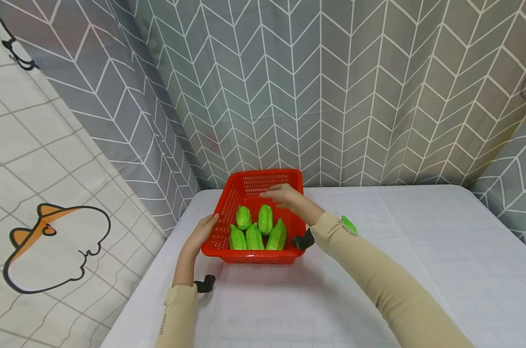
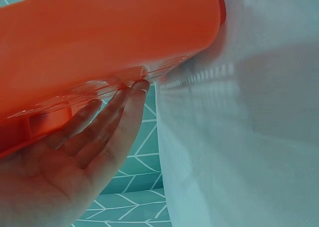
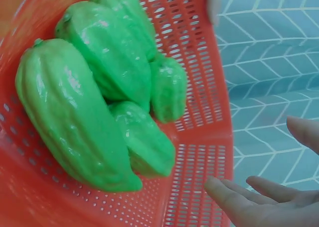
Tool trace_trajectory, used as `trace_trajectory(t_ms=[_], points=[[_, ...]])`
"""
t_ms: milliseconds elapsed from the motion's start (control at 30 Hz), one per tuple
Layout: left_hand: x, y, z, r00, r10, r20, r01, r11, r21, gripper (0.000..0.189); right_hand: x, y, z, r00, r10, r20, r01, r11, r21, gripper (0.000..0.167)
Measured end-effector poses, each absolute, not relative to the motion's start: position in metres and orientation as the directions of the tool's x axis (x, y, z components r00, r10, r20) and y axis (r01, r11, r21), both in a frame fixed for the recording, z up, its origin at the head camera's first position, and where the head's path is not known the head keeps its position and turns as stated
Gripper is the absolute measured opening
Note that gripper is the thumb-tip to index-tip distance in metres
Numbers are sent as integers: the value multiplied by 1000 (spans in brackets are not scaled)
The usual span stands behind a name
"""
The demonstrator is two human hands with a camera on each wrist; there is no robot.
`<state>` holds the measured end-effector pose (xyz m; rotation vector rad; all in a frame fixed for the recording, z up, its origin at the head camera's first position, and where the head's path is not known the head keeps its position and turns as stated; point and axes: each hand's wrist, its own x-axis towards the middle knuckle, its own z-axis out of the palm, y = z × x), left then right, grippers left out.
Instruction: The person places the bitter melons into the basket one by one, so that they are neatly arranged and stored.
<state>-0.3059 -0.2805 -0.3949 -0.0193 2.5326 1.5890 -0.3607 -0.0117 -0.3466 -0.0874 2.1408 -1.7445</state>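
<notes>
A red plastic basket [image 1: 256,258] with slotted walls stands on the table, holding several glossy green bitter melons [image 1: 254,237] with ridged, lumpy skins. My left hand [image 1: 202,232] grips the basket's left rim. In the left wrist view its fingers [image 2: 112,132] stretch along the outside of the wall, under the rim; the thumb is hidden there. Over the back right of the basket hovers my right hand [image 1: 284,195], fingers loosely extended and holding nothing. The right wrist view has this hand [image 3: 269,202] beside the slotted wall, apart from the bitter melons [image 3: 75,112].
Another green piece [image 1: 348,224] lies on the table right of the basket, partly covered by the right sleeve [image 1: 376,275]. A white cloth covers the table [image 1: 419,241]. Grey patterned curtains [image 1: 332,96] hang behind it, and a white tiled-print sheet [image 1: 49,169] on the left.
</notes>
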Motion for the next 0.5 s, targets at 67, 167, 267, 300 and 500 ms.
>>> trace_trajectory(t_ms=[67,167,267,300,500], points=[[-306,-281,-397,-990,66,-127,-85,446,891,57,-362,-8,-347,-929,-281,-239,184,209,-960,68],[-312,-285,-407,-993,52,-107,-72,453,889,58,-361,-1,-345,-931,-284,-230,186,175,-967,67],[-319,-289,-417,-995,46,-94,-63,458,887,59,-359,8,-342,-934,-292,-205,164,159,-974,66],[-319,-289,-418,-995,45,-92,-61,456,888,59,-356,12,-340,-936,-294,-196,154,159,-975,66],[-315,-288,-412,-993,61,-103,-66,438,897,60,-348,33,-335,-946,-286,-151,115,138,-984,67]])
